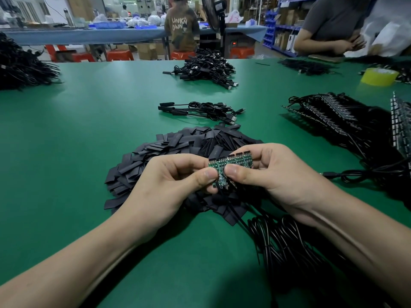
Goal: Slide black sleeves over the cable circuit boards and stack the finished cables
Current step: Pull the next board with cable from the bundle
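Both hands, left hand and right hand, are pinching bare circuit boards; few finished cables are lying mid-frame; sleeves are waiting.

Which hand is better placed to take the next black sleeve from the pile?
Probably the left hand. It pinches only the end of the circuit boards, and the sleeve pile spreads under and beside it. The right hand holds most of the row, with the cables on its side.
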Motion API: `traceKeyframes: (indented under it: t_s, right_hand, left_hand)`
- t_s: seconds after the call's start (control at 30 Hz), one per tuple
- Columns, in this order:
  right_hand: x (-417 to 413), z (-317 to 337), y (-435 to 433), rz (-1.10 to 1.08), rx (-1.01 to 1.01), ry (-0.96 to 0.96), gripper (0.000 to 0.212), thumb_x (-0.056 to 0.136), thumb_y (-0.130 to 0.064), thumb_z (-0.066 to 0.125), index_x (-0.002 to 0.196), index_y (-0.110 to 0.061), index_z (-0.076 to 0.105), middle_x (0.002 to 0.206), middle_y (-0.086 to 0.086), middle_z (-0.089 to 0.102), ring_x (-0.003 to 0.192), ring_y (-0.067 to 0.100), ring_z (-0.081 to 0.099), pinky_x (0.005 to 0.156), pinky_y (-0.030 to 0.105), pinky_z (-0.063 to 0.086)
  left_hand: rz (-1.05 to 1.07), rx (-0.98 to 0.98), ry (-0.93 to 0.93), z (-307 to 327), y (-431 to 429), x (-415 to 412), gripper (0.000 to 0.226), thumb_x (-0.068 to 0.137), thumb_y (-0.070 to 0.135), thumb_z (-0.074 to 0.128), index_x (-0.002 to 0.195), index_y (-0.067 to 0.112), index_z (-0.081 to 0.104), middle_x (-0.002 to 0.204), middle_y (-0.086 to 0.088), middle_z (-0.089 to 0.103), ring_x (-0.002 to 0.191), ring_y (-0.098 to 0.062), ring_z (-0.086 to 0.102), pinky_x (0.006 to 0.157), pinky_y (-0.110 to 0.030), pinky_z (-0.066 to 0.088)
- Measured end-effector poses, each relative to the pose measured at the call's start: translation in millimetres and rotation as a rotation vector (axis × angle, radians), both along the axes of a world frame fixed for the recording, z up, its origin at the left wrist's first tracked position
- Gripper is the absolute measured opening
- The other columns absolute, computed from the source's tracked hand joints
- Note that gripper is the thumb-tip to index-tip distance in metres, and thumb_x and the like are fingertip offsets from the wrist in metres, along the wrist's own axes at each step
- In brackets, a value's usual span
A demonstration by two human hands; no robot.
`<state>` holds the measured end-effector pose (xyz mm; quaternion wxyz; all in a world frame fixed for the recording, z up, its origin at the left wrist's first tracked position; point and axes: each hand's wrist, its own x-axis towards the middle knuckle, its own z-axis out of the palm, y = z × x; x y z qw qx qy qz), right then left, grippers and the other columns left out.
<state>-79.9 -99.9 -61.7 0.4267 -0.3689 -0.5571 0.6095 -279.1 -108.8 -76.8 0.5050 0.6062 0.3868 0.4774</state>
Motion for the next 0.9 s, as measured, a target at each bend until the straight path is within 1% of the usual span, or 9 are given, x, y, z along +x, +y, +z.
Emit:
traceKeyframes:
  t_s: [0.13, 0.23, 0.4, 0.5, 0.6, 0.67, 0.73, 0.8, 0.9]
  right_hand:
    - [0, 1, -1, 0.001, -0.037, 0.008, 0.015, 0.07, -0.016, 0.08, 0.084, -0.011, 0.078, 0.087, 0.017, 0.077, 0.072, 0.018, 0.072, 0.07, 0.024, 0.06]
    - [0, 1, -1, 0.0, -0.054, 0.015, 0.016, 0.07, -0.014, 0.078, 0.085, -0.009, 0.077, 0.086, 0.017, 0.076, 0.069, 0.017, 0.071, 0.067, 0.022, 0.059]
    - [1, -1, 0, 0.058, -0.096, 0.059, 0.023, 0.077, -0.01, 0.075, 0.097, 0.0, 0.074, 0.093, 0.025, 0.076, 0.078, 0.026, 0.075, 0.074, 0.029, 0.062]
    - [4, 2, 1, 0.081, -0.112, 0.069, 0.03, 0.076, -0.011, 0.076, 0.102, 0.003, 0.073, 0.094, 0.024, 0.076, 0.077, 0.025, 0.076, 0.071, 0.027, 0.061]
    - [10, 4, 3, 0.055, -0.109, 0.056, 0.03, 0.073, -0.012, 0.078, 0.1, 0.0, 0.075, 0.094, 0.022, 0.076, 0.074, 0.021, 0.075, 0.068, 0.025, 0.06]
    - [13, 5, 3, 0.048, -0.111, 0.074, 0.028, 0.071, -0.013, 0.078, 0.098, -0.005, 0.077, 0.094, 0.02, 0.077, 0.074, 0.021, 0.075, 0.067, 0.026, 0.061]
    - [17, 9, 2, 0.007, -0.091, 0.068, 0.031, 0.066, -0.016, 0.08, 0.095, -0.009, 0.076, 0.087, 0.013, 0.078, 0.068, 0.014, 0.073, 0.063, 0.021, 0.058]
    - [25, 13, 5, -0.077, -0.012, -0.072, 0.038, 0.064, -0.021, 0.082, 0.099, -0.013, 0.07, 0.081, 0.006, 0.077, 0.065, 0.01, 0.071, 0.063, 0.019, 0.055]
    - [47, 18, 14, -0.333, 0.311, -0.662, 0.032, 0.071, -0.03, 0.087, 0.096, -0.026, 0.066, 0.076, -0.005, 0.075, 0.065, 0.006, 0.067, 0.066, 0.017, 0.047]
  left_hand:
    - [-0.024, -0.019, -0.007, 1, -1, 0, 0.01, 0.082, 0.018, 0.071, 0.082, 0.012, 0.078, 0.072, -0.004, 0.074, 0.066, -0.007, 0.068, 0.063, -0.015, 0.052]
    - [-0.037, -0.029, -0.011, 1, -2, 0, 0.01, 0.081, 0.021, 0.071, 0.08, 0.017, 0.08, 0.072, -0.003, 0.074, 0.066, -0.007, 0.068, 0.062, -0.015, 0.052]
    - [-0.072, 0.019, 0.013, 3, -3, 1, 0.013, 0.085, 0.019, 0.069, 0.075, 0.016, 0.078, 0.071, -0.003, 0.072, 0.066, -0.007, 0.064, 0.066, -0.013, 0.049]
    - [-0.037, -0.004, -0.057, 2, -3, 4, 0.01, 0.08, 0.017, 0.071, 0.081, 0.01, 0.077, 0.071, -0.005, 0.073, 0.065, -0.009, 0.066, 0.065, -0.014, 0.052]
    - [0.002, -0.023, -0.101, 0, -1, 6, 0.019, 0.076, 0.017, 0.073, 0.088, 0.003, 0.075, 0.07, -0.006, 0.074, 0.061, -0.009, 0.068, 0.063, -0.015, 0.054]
    - [0.025, -0.022, -0.118, 0, 0, 5, 0.016, 0.077, 0.017, 0.072, 0.086, 0.004, 0.075, 0.068, -0.005, 0.073, 0.058, -0.007, 0.066, 0.061, -0.013, 0.052]
    - [0.055, -0.021, -0.134, 1, 1, 2, 0.011, 0.079, 0.017, 0.071, 0.081, 0.008, 0.076, 0.067, -0.005, 0.072, 0.055, -0.004, 0.063, 0.059, -0.01, 0.05]
    - [0.068, -0.014, -0.145, 1, 2, 0, 0.01, 0.077, 0.021, 0.073, 0.076, 0.013, 0.079, 0.067, -0.005, 0.072, 0.057, -0.006, 0.065, 0.06, -0.011, 0.051]
    - [0.062, 0.002, -0.154, 2, 0, 0, 0.007, 0.071, 0.022, 0.075, 0.075, 0.018, 0.08, 0.069, -0.005, 0.074, 0.062, -0.01, 0.071, 0.061, -0.014, 0.054]
